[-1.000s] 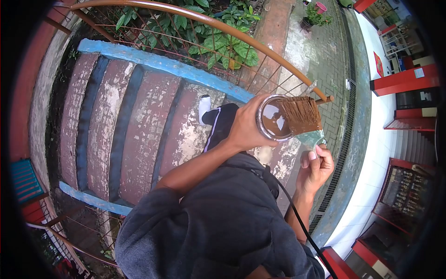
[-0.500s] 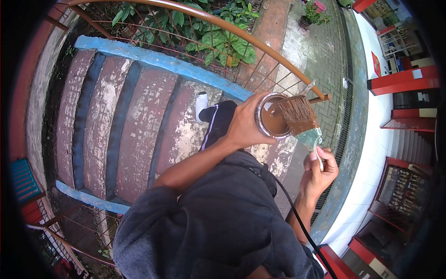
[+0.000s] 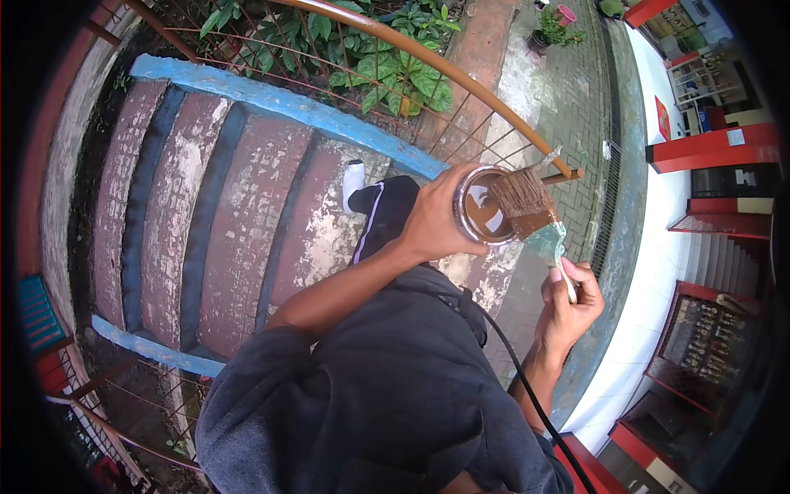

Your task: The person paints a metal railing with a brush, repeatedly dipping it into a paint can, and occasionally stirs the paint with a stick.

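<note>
over tin, brush above grip.

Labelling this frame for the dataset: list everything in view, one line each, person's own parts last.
paint can: 1, metal, brown paint inside, held at centre right
paintbrush: 1, brown-loaded bristles, teal ferrule, over the can's rim
steps: several, worn red with blue edges, below left
railing: 1, orange-brown, arcs across the top
plants: green, behind the railing
potted plant: 1, pink pot, top
pavement: grey brick, right
black cable: 1, over the hoodie
hoodie: dark grey, bottom centre
left hand: grips the can
right hand: holds the brush handle
</note>
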The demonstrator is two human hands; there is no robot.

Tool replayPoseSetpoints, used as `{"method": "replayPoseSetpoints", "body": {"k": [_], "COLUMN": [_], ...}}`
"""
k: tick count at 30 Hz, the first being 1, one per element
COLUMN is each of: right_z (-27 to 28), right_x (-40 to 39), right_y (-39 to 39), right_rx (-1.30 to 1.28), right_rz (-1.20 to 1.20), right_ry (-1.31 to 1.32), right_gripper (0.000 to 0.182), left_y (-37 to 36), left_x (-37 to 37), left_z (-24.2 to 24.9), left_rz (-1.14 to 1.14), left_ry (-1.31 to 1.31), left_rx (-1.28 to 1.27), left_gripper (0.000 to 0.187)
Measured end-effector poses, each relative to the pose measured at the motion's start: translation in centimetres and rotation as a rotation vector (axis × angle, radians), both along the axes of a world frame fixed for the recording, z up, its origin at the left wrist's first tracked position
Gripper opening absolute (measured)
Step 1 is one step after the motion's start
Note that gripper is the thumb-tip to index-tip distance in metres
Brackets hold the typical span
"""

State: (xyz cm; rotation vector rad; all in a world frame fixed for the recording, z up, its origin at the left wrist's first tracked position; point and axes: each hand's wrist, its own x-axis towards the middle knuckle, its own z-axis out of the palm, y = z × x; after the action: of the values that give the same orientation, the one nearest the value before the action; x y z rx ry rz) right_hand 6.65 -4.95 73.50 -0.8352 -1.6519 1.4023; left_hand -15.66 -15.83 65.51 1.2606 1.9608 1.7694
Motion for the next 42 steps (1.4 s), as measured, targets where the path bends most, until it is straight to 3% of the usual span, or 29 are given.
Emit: {"method": "replayPoseSetpoints", "body": {"k": [3, 5, 7, 11, 13, 19, 22, 37, 39, 42], "right_z": [0.5, 0.2, -0.1, 0.5, 0.0, 0.9, 0.6, 1.5, 0.6, 0.9], "right_x": [-0.2, -0.3, 0.1, 0.2, 0.2, 0.4, 0.1, 0.7, 1.0, 1.0], "right_y": [-0.5, -0.5, -0.1, -0.5, -0.3, -0.8, -0.8, -0.4, 0.1, -0.2], "right_rx": [-0.034, 0.018, 0.018, -0.019, 0.091, 0.032, 0.060, 0.020, 0.083, 0.029], "right_rz": [0.000, -0.033, -0.021, -0.012, -0.014, -0.008, 0.008, -0.019, 0.025, 0.020], "right_ry": [0.079, -0.098, -0.097, 0.040, -0.165, -0.052, -0.200, -0.025, -0.202, -0.186], "right_gripper": [0.016, 0.016, 0.017, 0.017, 0.017, 0.018, 0.018, 0.018, 0.018, 0.018], "left_y": [-0.2, -0.2, -0.2, -0.6, -0.6, -1.0, -0.9, -1.1, -0.9, -0.8], "left_x": [0.1, 0.0, -0.1, -0.1, 0.0, -0.1, -0.1, 0.0, 0.2, 0.0], "left_z": [-0.3, -0.3, -0.2, -0.6, -0.8, -1.1, -1.0, -1.3, -1.3, -1.4], "left_rz": [0.008, 0.000, -0.011, -0.007, -0.009, 0.005, 0.000, 0.009, 0.003, -0.001], "left_ry": [0.048, 0.010, -0.006, 0.003, 0.011, 0.025, 0.034, 0.028, 0.045, 0.049], "left_rx": [-0.022, -0.012, -0.016, -0.032, -0.024, -0.009, 0.000, 0.012, -0.002, -0.016], "left_gripper": [0.115, 0.116, 0.116, 0.115, 0.116, 0.115, 0.114, 0.113, 0.113, 0.112]}}
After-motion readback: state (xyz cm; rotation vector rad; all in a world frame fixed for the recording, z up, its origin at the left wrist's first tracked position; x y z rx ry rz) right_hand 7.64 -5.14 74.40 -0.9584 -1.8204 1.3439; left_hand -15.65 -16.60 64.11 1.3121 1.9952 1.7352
